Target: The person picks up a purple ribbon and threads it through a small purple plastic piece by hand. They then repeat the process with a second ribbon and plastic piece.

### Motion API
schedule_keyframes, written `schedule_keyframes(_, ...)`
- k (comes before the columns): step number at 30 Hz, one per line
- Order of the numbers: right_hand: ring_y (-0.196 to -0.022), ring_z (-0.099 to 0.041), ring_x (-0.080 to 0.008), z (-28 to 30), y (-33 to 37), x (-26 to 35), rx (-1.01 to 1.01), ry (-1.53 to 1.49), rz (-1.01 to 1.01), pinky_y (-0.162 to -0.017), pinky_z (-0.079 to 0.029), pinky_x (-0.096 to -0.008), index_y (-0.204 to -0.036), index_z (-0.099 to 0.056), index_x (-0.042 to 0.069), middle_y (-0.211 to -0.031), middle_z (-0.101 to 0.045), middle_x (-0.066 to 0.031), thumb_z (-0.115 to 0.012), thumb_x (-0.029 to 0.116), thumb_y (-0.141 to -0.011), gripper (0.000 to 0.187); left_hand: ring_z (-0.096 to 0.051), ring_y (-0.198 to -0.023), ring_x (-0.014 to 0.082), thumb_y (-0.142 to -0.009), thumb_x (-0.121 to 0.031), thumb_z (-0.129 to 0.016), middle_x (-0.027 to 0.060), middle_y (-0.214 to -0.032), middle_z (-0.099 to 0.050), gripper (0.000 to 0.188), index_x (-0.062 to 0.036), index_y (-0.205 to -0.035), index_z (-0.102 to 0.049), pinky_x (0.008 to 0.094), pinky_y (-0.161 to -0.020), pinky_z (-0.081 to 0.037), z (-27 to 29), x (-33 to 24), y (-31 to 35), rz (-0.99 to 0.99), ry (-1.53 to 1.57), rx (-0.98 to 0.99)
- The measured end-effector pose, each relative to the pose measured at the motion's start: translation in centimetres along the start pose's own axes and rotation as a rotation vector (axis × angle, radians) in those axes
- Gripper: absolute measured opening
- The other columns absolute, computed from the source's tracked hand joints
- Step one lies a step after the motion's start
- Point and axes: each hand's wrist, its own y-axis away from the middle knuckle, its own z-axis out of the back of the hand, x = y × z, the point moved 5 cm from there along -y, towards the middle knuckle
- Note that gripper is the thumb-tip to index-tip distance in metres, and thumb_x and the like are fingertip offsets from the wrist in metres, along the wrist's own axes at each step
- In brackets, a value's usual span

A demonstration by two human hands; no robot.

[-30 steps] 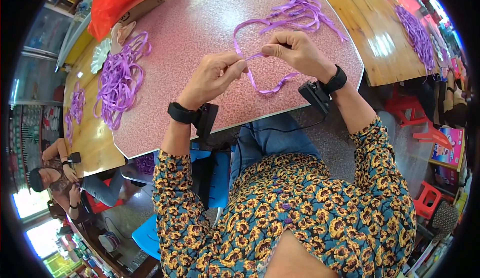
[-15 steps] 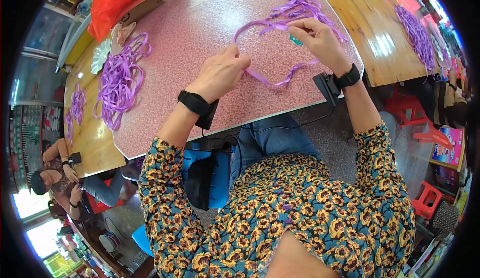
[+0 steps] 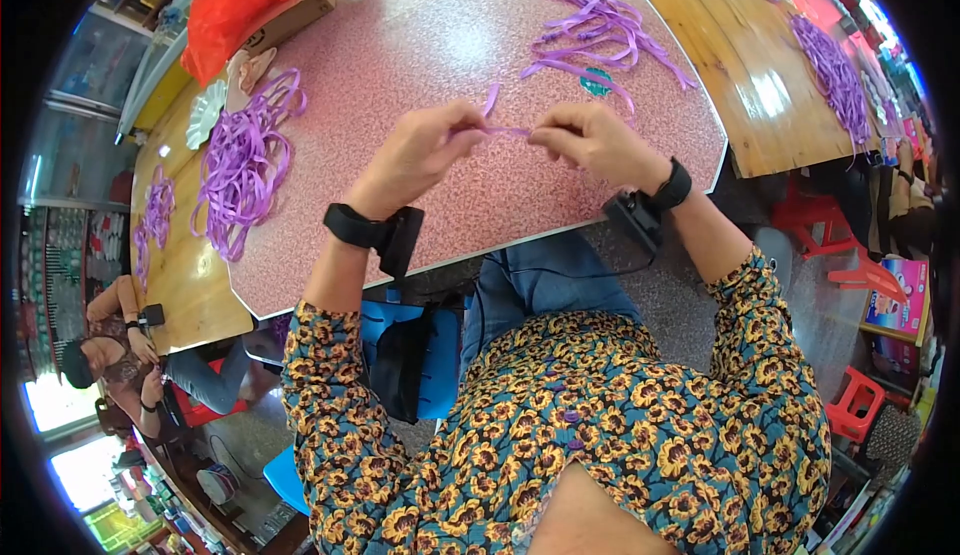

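Observation:
A narrow purple ribbon (image 3: pixel 508 131) runs taut between my two hands above the pink speckled table. My left hand (image 3: pixel 425 150) pinches it on one side, and a short end stands up beside those fingers. On the other side my right hand (image 3: pixel 590 140) pinches it between thumb and fingers. Just beyond the right hand lies a small round green object (image 3: pixel 596 81), partly crossed by a loose ribbon. A spread bunch of purple ribbons (image 3: pixel 590 25) rests farther back on the right.
A large tangled heap of purple ribbons (image 3: pixel 245 165) lies at the table's left edge. Behind it are a white fluted dish (image 3: pixel 206 113) and a red plastic bag (image 3: pixel 240 10) on a cardboard box. More ribbons (image 3: pixel 830 70) lie on the wooden table at right. Another person (image 3: pixel 125 345) sits at far left.
My hands have come closer together, the right one moving left and nearer to me. The long hanging loop of ribbon between them is now a short taut stretch.

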Motion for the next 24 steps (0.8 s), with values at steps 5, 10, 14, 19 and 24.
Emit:
schedule_keyframes(5,-0.064,-0.052,-0.0030,4.2,-0.1,-0.9,-0.168,-0.050,0.057,-0.055,-0.040,-0.0192,-0.096,-0.067,0.001,-0.072,-0.059,0.0035,-0.060,0.018,-0.097,0.019,-0.059,-0.073,0.0084,-0.094,-0.013,-0.062,0.0012,-0.078,-0.065,0.016,0.0009,-0.098,-0.067,0.0239,-0.068,-0.046,3.9,4.2,3.1,0.192,0.235,-0.100)
schedule_keyframes(10,-0.064,-0.052,-0.0035,6.8,-0.1,-1.1,-0.298,0.123,0.088,-0.056,-0.042,-0.0203,-0.101,-0.067,0.001,-0.074,-0.060,0.0031,-0.062,0.020,-0.095,0.021,-0.057,-0.075,0.0063,-0.095,-0.014,-0.061,0.0002,-0.078,-0.063,0.016,0.0010,-0.094,-0.065,0.0210,-0.069,-0.044,5.8,5.7,5.4,0.272,0.168,-0.175)
schedule_keyframes(14,-0.074,-0.059,-0.0105,7.3,0.1,-0.5,-0.469,0.465,0.057,-0.067,-0.048,-0.0263,-0.106,-0.067,0.001,-0.085,-0.066,-0.0027,-0.065,0.021,-0.093,0.024,-0.057,-0.074,0.0067,-0.096,-0.015,-0.060,0.0002,-0.077,-0.063,0.017,0.0012,-0.095,-0.065,0.0217,-0.068,-0.044,4.9,5.1,5.8,0.287,0.197,-0.143)
schedule_keyframes(19,-0.112,-0.060,-0.0233,1.7,-0.8,4.8,-0.403,0.468,0.567,-0.094,-0.046,-0.0336,-0.116,-0.065,0.001,-0.117,-0.065,-0.0132,-0.064,0.025,-0.093,0.033,-0.062,-0.076,0.0091,-0.097,-0.012,-0.056,0.0025,-0.078,-0.065,0.017,0.0020,-0.101,-0.065,0.0241,-0.071,-0.048,1.4,0.7,3.4,0.225,0.324,-0.028)
schedule_keyframes(24,-0.099,-0.063,-0.0144,-2.1,-2.2,4.6,-0.119,-0.139,0.290,-0.084,-0.049,-0.0284,-0.114,-0.066,0.002,-0.107,-0.067,-0.0106,-0.064,0.025,-0.095,0.030,-0.064,-0.078,0.0117,-0.098,-0.010,-0.054,0.0042,-0.081,-0.066,0.017,0.0034,-0.107,-0.061,0.0252,-0.074,-0.051,-0.3,-1.1,1.6,0.100,0.478,-0.010)
